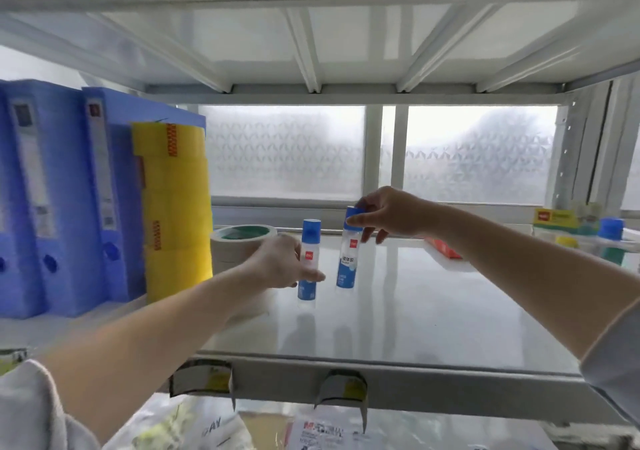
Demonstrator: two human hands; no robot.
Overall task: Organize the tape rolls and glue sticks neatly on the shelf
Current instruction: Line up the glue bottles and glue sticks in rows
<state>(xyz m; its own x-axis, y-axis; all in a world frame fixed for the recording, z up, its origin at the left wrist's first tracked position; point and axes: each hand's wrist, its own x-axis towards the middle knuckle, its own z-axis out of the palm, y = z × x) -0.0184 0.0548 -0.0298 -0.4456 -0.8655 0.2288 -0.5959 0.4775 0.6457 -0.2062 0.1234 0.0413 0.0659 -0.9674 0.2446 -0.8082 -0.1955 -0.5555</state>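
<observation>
Pale daylight is coming through a frosted window (287, 151) at twelve o'clock, its patterned panes split by a white mullion (394, 151). A white metal rack is filling the view: the ribbed underside of an upper shelf (311, 33) is spreading overhead, and a perforated upright post (568, 151) is standing at two o'clock. Blue file boxes (62, 200) are standing upright at nine o'clock.

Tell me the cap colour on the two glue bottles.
Blue, on both upright clear glue bottles; head view.
</observation>
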